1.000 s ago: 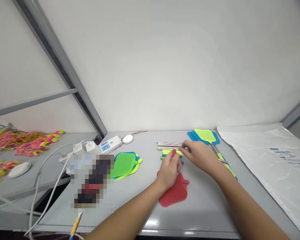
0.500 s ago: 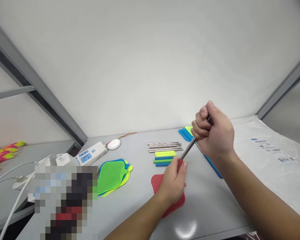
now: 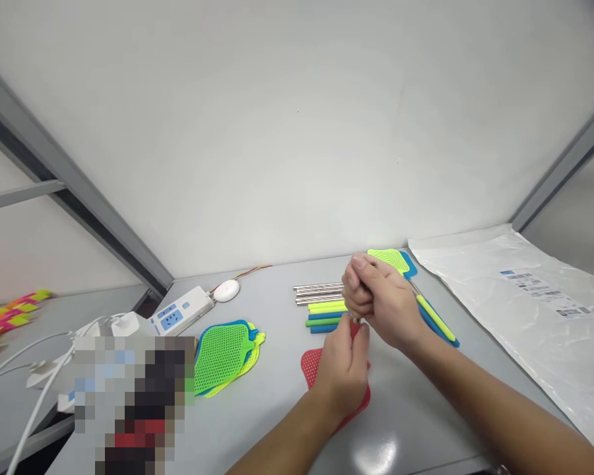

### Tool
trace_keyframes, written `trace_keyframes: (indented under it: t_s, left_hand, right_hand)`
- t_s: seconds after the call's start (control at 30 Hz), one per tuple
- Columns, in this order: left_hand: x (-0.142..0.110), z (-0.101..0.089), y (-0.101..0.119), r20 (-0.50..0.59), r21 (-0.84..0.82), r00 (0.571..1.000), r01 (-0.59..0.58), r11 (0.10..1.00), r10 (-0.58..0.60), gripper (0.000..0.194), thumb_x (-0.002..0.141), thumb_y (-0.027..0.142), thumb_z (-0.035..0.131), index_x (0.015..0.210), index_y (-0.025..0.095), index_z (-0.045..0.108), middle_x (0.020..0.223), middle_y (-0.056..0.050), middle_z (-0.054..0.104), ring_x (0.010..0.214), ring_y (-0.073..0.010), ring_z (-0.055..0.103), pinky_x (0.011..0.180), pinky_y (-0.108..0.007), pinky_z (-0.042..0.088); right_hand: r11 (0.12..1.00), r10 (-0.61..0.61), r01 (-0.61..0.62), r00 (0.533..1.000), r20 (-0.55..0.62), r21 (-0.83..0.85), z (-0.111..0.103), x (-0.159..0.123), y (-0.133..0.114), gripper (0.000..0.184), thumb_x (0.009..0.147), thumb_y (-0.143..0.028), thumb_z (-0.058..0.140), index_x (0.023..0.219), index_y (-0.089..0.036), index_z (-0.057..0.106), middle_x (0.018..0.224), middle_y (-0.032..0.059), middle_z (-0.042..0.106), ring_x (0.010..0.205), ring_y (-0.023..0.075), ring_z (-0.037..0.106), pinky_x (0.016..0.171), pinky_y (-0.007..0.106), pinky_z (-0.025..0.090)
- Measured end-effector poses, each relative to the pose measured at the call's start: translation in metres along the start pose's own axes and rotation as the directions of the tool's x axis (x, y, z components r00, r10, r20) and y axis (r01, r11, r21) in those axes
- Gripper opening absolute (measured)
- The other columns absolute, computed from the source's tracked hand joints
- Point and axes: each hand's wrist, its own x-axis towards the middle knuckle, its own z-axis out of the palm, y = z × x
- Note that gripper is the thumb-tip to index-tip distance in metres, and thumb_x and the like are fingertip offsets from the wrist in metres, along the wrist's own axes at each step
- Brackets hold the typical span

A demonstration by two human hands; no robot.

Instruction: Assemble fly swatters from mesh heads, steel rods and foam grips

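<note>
Smooth grey tabletop (image 3: pixel 277 422) against a plain pale wall (image 3: pixel 277 132); red perforated mesh paddle (image 3: pixel 311 364) lies below the left hand (image 3: pixel 345 359), which grips a slim red tube (image 3: pixel 355 328) upright. Right hand (image 3: pixel 379 297) is clenched directly above, touching the left; shiny metal rods (image 3: pixel 319 290) and coloured round tubes (image 3: pixel 324 320) lie just beyond.

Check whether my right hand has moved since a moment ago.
Yes: down and to the left. Your right hand was up to the right of the loose rods; now it hides their right ends.
</note>
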Motion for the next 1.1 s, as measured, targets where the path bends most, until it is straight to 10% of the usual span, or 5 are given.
trace_keyframes:
  t_s: [0.27,0.5,1.1]
  left_hand:
    - [0.001,-0.005,0.012,0.098,0.022,0.989,-0.112,0.994,0.109,0.025,0.097,0.036,0.035,0.100,0.021,0.055,0.085,-0.004,0.058,0.074,-0.0174,0.052,0.068,-0.029,0.040]
    - [0.003,-0.003,0.004,0.111,0.149,0.975,-0.210,0.966,0.195,0.042,0.088,0.021,0.050,0.129,0.023,0.042,0.125,-0.011,0.049,0.115,-0.0246,0.046,0.099,-0.042,0.037]
    - [0.015,-0.007,-0.004,-0.095,0.260,0.962,-0.226,0.939,0.258,0.038,0.076,0.001,0.043,0.105,0.024,0.053,0.105,-0.006,0.055,0.099,-0.0214,0.052,0.085,-0.037,0.044]
  right_hand:
    - [0.999,0.012,-0.012,1.000,0.003,-0.034,-0.004,-0.016,0.015,0.034,0.093,-0.044,0.048,0.070,-0.020,0.051,0.054,-0.0080,0.023,0.046,0.0067,0.019,0.042,0.022,0.019]
    - [0.973,-0.205,0.167,0.943,-0.262,-0.159,-0.045,-0.019,0.017,0.042,0.092,-0.048,0.048,0.061,-0.020,0.047,0.049,-0.0085,0.020,0.042,0.0065,0.019,0.041,0.022,0.019]
    - [0.947,-0.219,0.132,0.933,-0.285,-0.294,-0.068,-0.015,0.032,0.054,0.089,-0.058,0.048,0.055,-0.023,0.025,0.045,-0.0090,0.021,0.042,0.0080,0.023,0.046,0.025,0.029]
